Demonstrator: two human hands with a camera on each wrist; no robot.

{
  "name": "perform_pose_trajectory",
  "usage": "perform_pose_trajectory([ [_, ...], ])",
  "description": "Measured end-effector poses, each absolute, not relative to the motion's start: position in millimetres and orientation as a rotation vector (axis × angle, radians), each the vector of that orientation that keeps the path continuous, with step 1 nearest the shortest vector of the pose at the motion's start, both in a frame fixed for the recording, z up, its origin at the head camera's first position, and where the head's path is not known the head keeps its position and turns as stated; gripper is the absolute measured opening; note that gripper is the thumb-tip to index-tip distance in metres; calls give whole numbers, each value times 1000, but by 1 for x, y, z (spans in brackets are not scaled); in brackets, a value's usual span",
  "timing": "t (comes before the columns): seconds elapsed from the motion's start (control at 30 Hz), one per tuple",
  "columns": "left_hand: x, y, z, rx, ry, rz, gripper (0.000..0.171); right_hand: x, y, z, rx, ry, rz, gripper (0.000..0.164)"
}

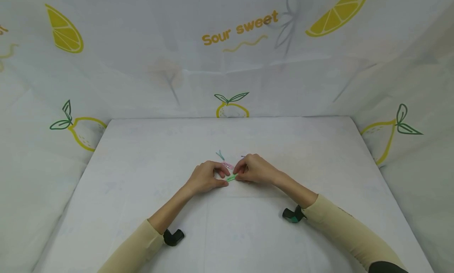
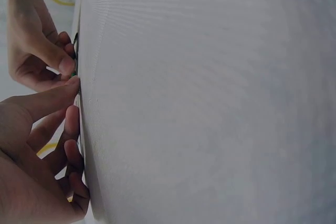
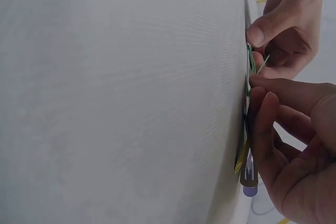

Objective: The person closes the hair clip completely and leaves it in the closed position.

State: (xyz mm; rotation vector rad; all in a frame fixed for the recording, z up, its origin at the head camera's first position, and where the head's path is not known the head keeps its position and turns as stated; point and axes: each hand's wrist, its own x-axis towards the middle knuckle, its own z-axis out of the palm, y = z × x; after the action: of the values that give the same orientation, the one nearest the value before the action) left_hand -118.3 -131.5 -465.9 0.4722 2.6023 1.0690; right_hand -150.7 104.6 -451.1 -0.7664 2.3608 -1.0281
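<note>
Near the middle of the table, a small thin green strand, looped or doubled (image 1: pixel 232 178), lies between both hands. My right hand (image 1: pixel 256 169) pinches its right end between thumb and fingertips. From the other side my left hand (image 1: pixel 208 176) curls thumb and forefinger about its left end, the other fingers bent loosely. In the right wrist view, green strands (image 3: pixel 252 59) run between the two hands, one tip sticking up. The green piece is almost wholly hidden by fingertips in the left wrist view. Its exact kind cannot be told.
Just beyond the hands lie a pink piece (image 1: pixel 227 165) and a forked teal piece (image 1: pixel 220 155). A dark slim thing (image 1: pixel 242 156) shows behind the right hand. A yellow piece (image 3: pixel 242 157) and a purple-ended item (image 3: pixel 250 190) lie beside it. White cloth covers the table (image 1: pixel 159 147).
</note>
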Motion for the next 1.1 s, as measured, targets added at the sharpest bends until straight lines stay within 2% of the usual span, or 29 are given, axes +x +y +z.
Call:
perform_pose_trajectory([
  [0.33, -119, -131, -467, 437, 2599, 1058, 15, -150, 102, -450, -789, 2385, -1014, 6],
  [0.83, -117, -132, -468, 437, 2610, 1035, 24, -151, 104, -453, -783, 2367, -1036, 6],
  [1.1, -118, -136, -467, 450, 2540, 1150, 21, -150, 105, -449, -815, 2395, -1048, 6],
])
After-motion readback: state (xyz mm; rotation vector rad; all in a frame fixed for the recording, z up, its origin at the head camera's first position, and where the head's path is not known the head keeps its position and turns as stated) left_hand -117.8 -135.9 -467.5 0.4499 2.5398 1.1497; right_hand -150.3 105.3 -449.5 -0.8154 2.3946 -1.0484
